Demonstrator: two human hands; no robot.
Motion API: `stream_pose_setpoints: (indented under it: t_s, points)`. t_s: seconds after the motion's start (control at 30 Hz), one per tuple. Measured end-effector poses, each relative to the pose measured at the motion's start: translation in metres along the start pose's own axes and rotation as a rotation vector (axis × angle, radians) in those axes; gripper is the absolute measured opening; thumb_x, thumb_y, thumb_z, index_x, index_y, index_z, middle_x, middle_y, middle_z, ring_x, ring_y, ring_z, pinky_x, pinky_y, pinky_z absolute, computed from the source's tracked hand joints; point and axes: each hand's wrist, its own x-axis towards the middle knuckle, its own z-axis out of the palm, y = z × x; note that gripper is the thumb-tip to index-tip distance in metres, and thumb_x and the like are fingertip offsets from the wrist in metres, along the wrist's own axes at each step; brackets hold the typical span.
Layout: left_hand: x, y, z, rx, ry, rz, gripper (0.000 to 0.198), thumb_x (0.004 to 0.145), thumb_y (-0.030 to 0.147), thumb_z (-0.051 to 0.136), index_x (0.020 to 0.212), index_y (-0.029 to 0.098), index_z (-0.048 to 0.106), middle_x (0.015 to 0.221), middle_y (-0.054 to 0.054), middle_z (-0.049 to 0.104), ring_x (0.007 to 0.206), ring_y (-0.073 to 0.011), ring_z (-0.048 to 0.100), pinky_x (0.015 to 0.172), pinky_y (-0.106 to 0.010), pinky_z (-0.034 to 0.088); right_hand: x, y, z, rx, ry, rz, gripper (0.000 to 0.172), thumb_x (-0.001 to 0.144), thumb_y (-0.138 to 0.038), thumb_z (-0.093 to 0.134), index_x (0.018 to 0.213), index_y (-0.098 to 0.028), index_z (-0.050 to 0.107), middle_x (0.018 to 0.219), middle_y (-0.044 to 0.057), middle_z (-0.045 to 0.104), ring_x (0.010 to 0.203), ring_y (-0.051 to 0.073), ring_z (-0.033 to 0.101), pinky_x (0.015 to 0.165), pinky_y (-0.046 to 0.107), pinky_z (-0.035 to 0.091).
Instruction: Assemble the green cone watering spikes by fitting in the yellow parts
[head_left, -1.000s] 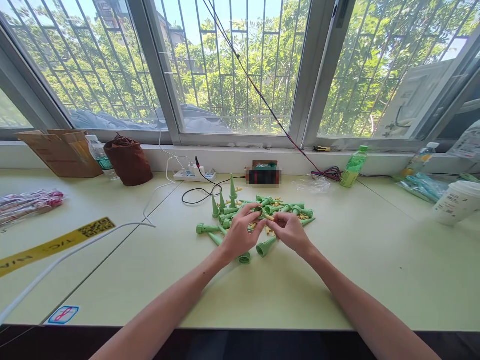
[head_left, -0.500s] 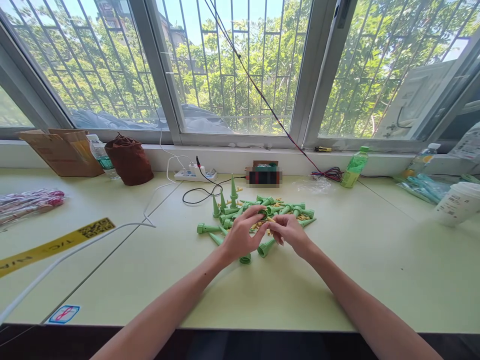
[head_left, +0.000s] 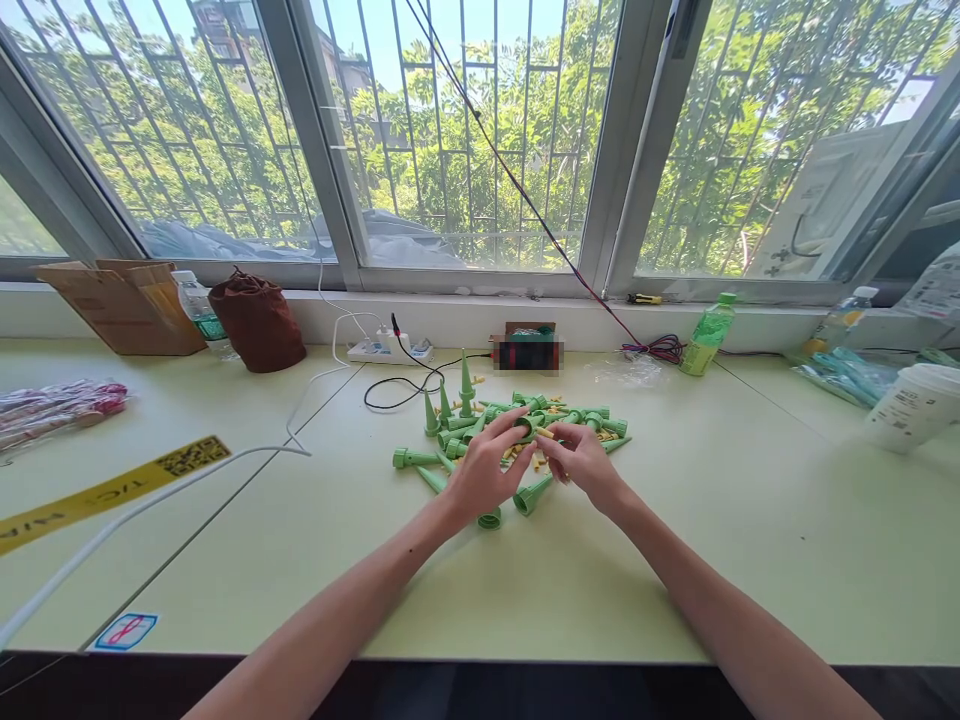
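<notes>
Head view: I see both arms reach in over the near edge of the table (head_left: 637, 600), the left forearm (head_left: 360, 610) slanting to the right and the right forearm (head_left: 720, 600) to the left, so the hands meet over a spread of green cones (head_left: 532, 492) between the near and far edges. Toward the far edge stand a brown pouch (head_left: 256, 320), gathered at the top with its contents hidden, and a capped green bottle (head_left: 709, 335); well to the right is a lidded white cup (head_left: 915, 405), so I can't tell what it contains. My left hand (head_left: 487, 465) curls around a green piece (head_left: 523, 425), its open mouth showing. My right hand (head_left: 585, 462) pinches a yellow piece (head_left: 545, 433) just beside that mouth; I can't tell whether they touch.
</notes>
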Motion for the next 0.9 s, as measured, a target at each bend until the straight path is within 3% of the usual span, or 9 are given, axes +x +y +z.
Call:
stream_pose_setpoints:
  t_s: [0.17, 0.3, 0.53, 0.67, 0.9]
  points:
    - [0.001, -0.001, 0.001, -0.03, 0.139, 0.003, 0.009, 0.092, 0.023, 0.052, 0.092, 0.018, 0.06, 0.116, -0.011, 0.063, 0.105, -0.0201, 0.063, 0.089, -0.034, 0.053, 0.0, 0.003, 0.0, -0.091, 0.049, -0.058, 0.031, 0.081, -0.047, 0.065, 0.072, -0.018, 0.06, 0.056, -0.004, 0.046, 0.042, 0.01, 0.043, 0.039, 0.024, 0.032]
    - [0.005, 0.002, -0.003, -0.122, 0.21, -0.155, 0.011, 0.092, 0.029, 0.052, 0.089, 0.019, 0.053, 0.093, -0.004, 0.063, 0.085, -0.0148, 0.063, 0.074, -0.026, 0.055, 0.0, 0.004, 0.0, -0.208, 0.048, -0.149, 0.03, 0.085, -0.045, 0.061, 0.073, -0.018, 0.061, 0.06, -0.002, 0.047, 0.048, 0.011, 0.043, 0.043, 0.025, 0.032]
    - [0.008, -0.006, -0.001, -0.316, 0.059, -0.41, 0.03, 0.093, 0.045, 0.049, 0.087, 0.016, 0.058, 0.076, -0.002, 0.061, 0.063, -0.0129, 0.059, 0.055, -0.022, 0.049, -0.002, 0.005, 0.0, -0.505, 0.059, -0.365, 0.024, 0.09, -0.032, 0.057, 0.076, -0.017, 0.068, 0.066, 0.001, 0.052, 0.058, 0.013, 0.043, 0.054, 0.026, 0.034]
    - [0.006, -0.01, 0.001, -0.365, -0.025, -0.399, 0.036, 0.094, 0.046, 0.047, 0.077, 0.016, 0.057, 0.069, 0.0, 0.057, 0.058, -0.0116, 0.055, 0.053, -0.022, 0.047, -0.002, 0.005, -0.001, -0.52, 0.063, -0.377, 0.02, 0.089, -0.027, 0.057, 0.077, -0.017, 0.069, 0.066, 0.001, 0.054, 0.057, 0.013, 0.043, 0.053, 0.026, 0.033]
    - [0.004, -0.009, 0.002, -0.347, -0.043, -0.36, 0.028, 0.092, 0.042, 0.052, 0.091, 0.016, 0.063, 0.08, -0.003, 0.063, 0.071, -0.0146, 0.062, 0.058, -0.023, 0.051, 0.0, 0.009, -0.001, -0.497, 0.081, -0.342, 0.02, 0.087, -0.026, 0.057, 0.071, -0.017, 0.064, 0.064, 0.0, 0.054, 0.057, 0.014, 0.044, 0.053, 0.026, 0.033]
